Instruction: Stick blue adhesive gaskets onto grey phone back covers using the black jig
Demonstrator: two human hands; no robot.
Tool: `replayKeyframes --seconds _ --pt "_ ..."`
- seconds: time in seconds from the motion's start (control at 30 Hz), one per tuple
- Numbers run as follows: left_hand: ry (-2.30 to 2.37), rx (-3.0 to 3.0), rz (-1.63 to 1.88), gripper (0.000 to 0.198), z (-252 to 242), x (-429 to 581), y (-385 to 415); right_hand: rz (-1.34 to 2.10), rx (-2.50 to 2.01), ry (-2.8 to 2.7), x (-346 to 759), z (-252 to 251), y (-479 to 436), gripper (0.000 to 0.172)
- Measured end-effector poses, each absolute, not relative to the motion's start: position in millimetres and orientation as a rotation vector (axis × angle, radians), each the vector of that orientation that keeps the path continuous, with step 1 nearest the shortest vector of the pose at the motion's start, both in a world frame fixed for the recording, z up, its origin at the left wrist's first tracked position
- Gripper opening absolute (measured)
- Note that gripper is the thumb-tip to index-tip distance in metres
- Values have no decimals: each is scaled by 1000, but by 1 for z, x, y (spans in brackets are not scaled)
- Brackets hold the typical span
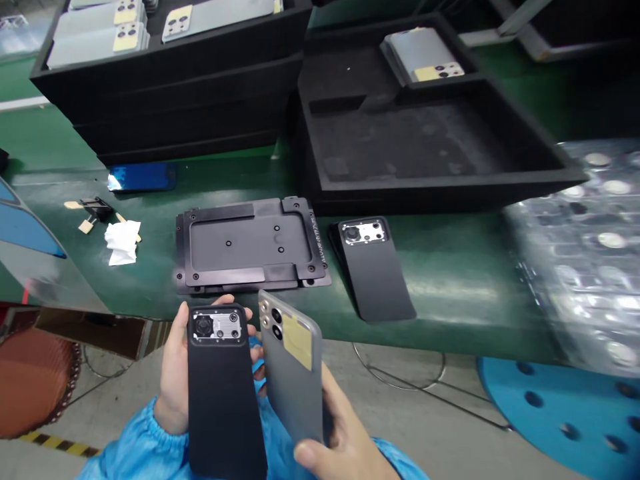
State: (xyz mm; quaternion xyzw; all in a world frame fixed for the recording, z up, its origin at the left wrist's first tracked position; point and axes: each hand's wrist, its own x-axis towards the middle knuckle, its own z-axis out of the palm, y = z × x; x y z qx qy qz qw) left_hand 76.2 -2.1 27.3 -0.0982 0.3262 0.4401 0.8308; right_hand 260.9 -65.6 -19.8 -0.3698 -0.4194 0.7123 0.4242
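My left hand (173, 373) is closed round a black phone back cover (225, 400) with a silver camera plate near its top. Close beside it, my right hand (345, 427) grips a grey smartphone (295, 387) by its lower edges, tilted, with camera lenses and a yellow sticker on its back. Just beyond both hands, a black metal fixture (250, 243) with a shallow recess lies on the green bench (450, 267). Right of the fixture rests another black back cover (377, 280), with a dark piece partly hidden under it.
Black foam trays (190, 100) holding grey phones stand stacked at the back left. Another black tray (440, 180) is at the back right, beside clear plastic trays (590, 253). A blue phone-like panel (143, 177) and crumpled white paper (123, 241) lie left. Blue stool below right (555, 407).
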Motion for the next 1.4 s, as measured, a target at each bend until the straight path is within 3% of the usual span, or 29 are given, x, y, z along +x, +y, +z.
replayKeyframes --seconds 0.47,0.73,1.4 --pt "485 -302 814 45 21 67 4 1841 -829 -1096 263 -18 -66 71" --pt "353 -279 741 27 14 66 5 1851 -804 -1024 260 -28 -69 74" --pt "531 -396 743 39 19 68 7 1816 -814 -1021 259 -25 -63 66"
